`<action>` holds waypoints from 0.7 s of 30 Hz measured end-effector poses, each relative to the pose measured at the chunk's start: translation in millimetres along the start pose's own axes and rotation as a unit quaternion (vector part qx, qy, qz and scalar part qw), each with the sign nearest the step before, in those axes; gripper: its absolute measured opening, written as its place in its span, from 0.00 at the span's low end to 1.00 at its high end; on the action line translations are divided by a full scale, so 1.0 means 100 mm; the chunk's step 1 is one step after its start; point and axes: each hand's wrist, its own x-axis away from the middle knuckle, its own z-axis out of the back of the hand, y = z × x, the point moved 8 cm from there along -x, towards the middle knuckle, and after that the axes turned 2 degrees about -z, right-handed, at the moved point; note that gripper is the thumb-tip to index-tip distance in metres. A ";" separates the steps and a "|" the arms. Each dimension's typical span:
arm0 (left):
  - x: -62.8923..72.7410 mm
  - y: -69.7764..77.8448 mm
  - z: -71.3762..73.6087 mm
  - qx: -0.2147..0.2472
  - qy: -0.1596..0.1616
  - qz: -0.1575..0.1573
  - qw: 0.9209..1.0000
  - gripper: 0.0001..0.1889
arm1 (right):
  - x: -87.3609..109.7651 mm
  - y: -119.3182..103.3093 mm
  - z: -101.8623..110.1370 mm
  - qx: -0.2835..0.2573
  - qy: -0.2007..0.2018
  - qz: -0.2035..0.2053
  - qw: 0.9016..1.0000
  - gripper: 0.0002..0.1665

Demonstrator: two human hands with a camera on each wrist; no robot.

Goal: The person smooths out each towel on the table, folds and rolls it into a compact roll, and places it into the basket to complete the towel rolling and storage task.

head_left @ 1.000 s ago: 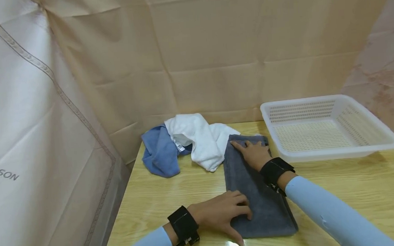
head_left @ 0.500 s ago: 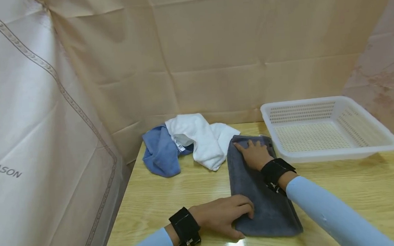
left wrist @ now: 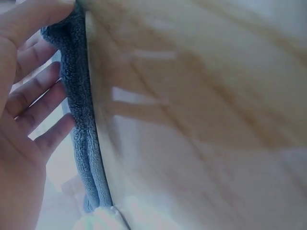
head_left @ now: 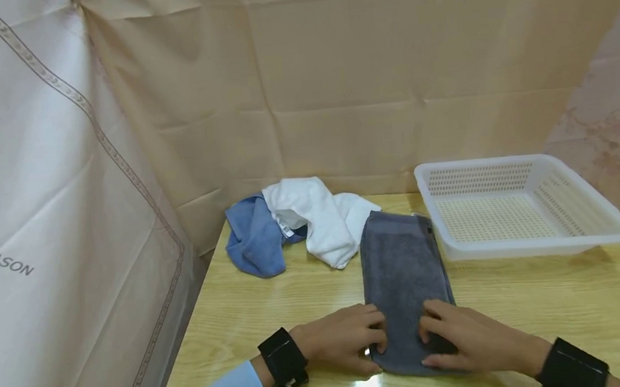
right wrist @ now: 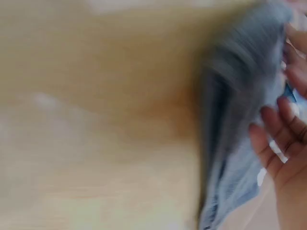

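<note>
A dark grey towel (head_left: 400, 271), folded into a long rectangle, lies on the wooden table with its short edge towards me. My left hand (head_left: 343, 339) is at its near left corner; in the left wrist view the thumb (left wrist: 50, 14) and index finger pinch the layered edge while the other fingers spread along it. Across from it, my right hand (head_left: 466, 339) bends loosely over the near right part of the towel, thumb by the near edge. The right wrist view is blurred, with relaxed fingers (right wrist: 261, 143) beside the towel's folded side.
A white plastic basket (head_left: 538, 245) with slotted walls stands to the right, close to the towel's far end. Crumpled white (head_left: 318, 223) and blue (head_left: 256, 240) cloths lie at the back left. Beige cloth (head_left: 334, 82) hangs behind the table (head_left: 275, 305).
My right hand has left the towel's far end and come down to its near right corner. The left hand has closed in on the near left corner. The towel has shifted slightly right.
</note>
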 end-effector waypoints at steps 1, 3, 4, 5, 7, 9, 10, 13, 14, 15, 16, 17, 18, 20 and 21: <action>0.01 0.01 0.00 -0.006 0.001 0.001 1.000 0.14 | 0.09 -0.05 -0.02 -0.013 -0.012 -0.002 1.000 0.16; 0.02 0.02 0.00 -0.017 0.004 0.000 1.000 0.17 | 0.24 -0.10 -0.08 -0.024 -0.036 -0.008 0.999 0.16; 0.03 0.03 0.00 -0.025 0.009 -0.003 1.000 0.17 | 0.30 -0.11 -0.10 -0.026 -0.047 -0.014 0.998 0.16; 0.03 0.04 0.00 -0.030 0.015 -0.004 0.999 0.17 | 0.34 -0.12 -0.12 -0.024 -0.052 -0.019 0.998 0.15; 0.04 0.05 0.01 -0.039 0.028 -0.009 0.999 0.16 | 0.39 -0.12 -0.13 -0.014 -0.050 -0.022 0.998 0.14; 0.05 0.06 0.00 -0.040 0.038 -0.008 0.998 0.13 | 0.41 -0.12 -0.12 0.008 -0.030 -0.011 0.999 0.15; 0.05 0.07 0.00 -0.040 0.040 -0.006 0.998 0.12 | 0.42 -0.13 -0.12 0.014 -0.019 -0.008 1.000 0.15; 0.05 0.09 -0.04 -0.036 0.033 0.004 0.999 0.14 | 0.46 -0.12 -0.11 0.023 0.008 -0.005 1.000 0.18; 0.05 0.09 -0.05 -0.032 0.030 0.009 0.999 0.15 | 0.47 -0.12 -0.11 0.020 0.015 -0.006 1.000 0.20; 0.05 0.09 -0.06 -0.030 0.028 0.015 0.999 0.16 | 0.49 -0.12 -0.11 0.020 0.021 -0.008 1.000 0.21; 0.05 0.08 -0.07 -0.028 0.028 0.021 0.999 0.16 | 0.51 -0.11 -0.11 0.024 0.028 -0.008 0.999 0.22; 0.05 0.08 -0.07 -0.022 0.029 0.027 0.999 0.16 | 0.53 -0.10 -0.11 0.030 0.037 -0.007 0.999 0.24; 0.06 0.07 -0.07 -0.014 0.033 0.034 0.999 0.15 | 0.55 -0.10 -0.10 0.036 0.046 -0.005 0.998 0.24; 0.08 0.04 -0.07 0.002 0.041 0.045 0.998 0.13 | 0.59 -0.09 -0.10 0.051 0.067 0.003 0.996 0.25; 0.09 0.03 -0.06 0.008 0.045 0.050 0.998 0.12 | 0.61 -0.09 -0.09 0.057 0.076 0.004 0.995 0.25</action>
